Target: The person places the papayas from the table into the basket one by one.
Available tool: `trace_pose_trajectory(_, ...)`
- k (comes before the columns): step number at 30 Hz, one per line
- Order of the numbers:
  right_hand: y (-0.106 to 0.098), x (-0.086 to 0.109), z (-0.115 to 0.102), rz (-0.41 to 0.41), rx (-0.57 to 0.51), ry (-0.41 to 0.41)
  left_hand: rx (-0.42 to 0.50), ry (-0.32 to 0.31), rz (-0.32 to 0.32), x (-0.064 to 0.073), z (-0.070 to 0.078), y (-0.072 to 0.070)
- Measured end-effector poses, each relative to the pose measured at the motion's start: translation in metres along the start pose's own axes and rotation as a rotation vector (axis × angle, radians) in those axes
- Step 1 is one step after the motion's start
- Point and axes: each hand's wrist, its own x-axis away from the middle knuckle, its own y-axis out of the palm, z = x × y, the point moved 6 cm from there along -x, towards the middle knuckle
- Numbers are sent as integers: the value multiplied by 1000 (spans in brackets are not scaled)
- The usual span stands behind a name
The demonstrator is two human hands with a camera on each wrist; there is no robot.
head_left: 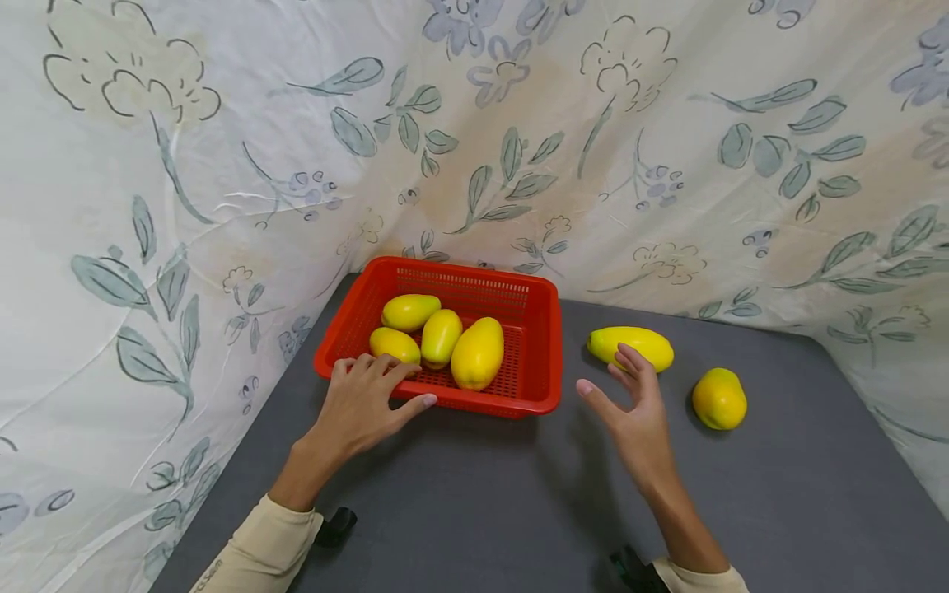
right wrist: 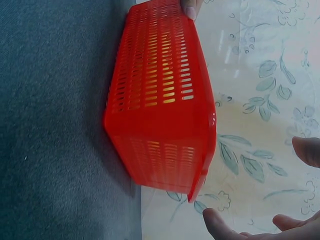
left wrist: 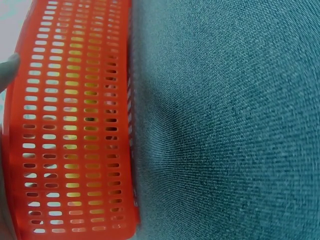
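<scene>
A red plastic basket (head_left: 544, 354) with slotted walls holds several smooth, oblong yellow fruits (head_left: 478, 354) that look like papayas. My left hand (head_left: 366, 403) rests at its near-left rim, with fingers reaching over the edge and thumb stretched along it. In the right wrist view the left thumb (right wrist: 190, 11) lies against the rim. To the right of the basket my right hand (head_left: 638, 424) is in the air with fingers spread and holds nothing. Just beyond its fingertips a yellow fruit (head_left: 638, 346) lies on its side. Another yellow fruit (head_left: 719, 399) sits farther right.
The dark grey tabletop (head_left: 460, 502) carries the basket and the loose fruits. Floral cloth (head_left: 519, 123) hangs behind the table and along its left side, close to the basket's back.
</scene>
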Motion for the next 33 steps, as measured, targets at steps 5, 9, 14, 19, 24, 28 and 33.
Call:
trace_pose_trajectory(5,-7,0,3,16,7,10,1,-6,-2,0,0,1)
trace_pose_trajectory(9,-15,1,7,26,26,17,7,-6,-4,-1,1,1)
trace_pose_trajectory(14,-25,0,13,40,52,47,14,1,5,-2,2,0)
trace_pose_trajectory(19,-34,-1,20,58,62,79,14,5,16,-2,2,0)
trace_pose_trajectory(24,-45,-3,29,106,66,113,15,9,19,-1,1,0)
trace_pose_trajectory(28,-57,-6,37,145,73,135,17,8,23,0,1,0)
trace_pose_trajectory(33,-75,-9,49,224,109,154,17,10,29,0,0,2)
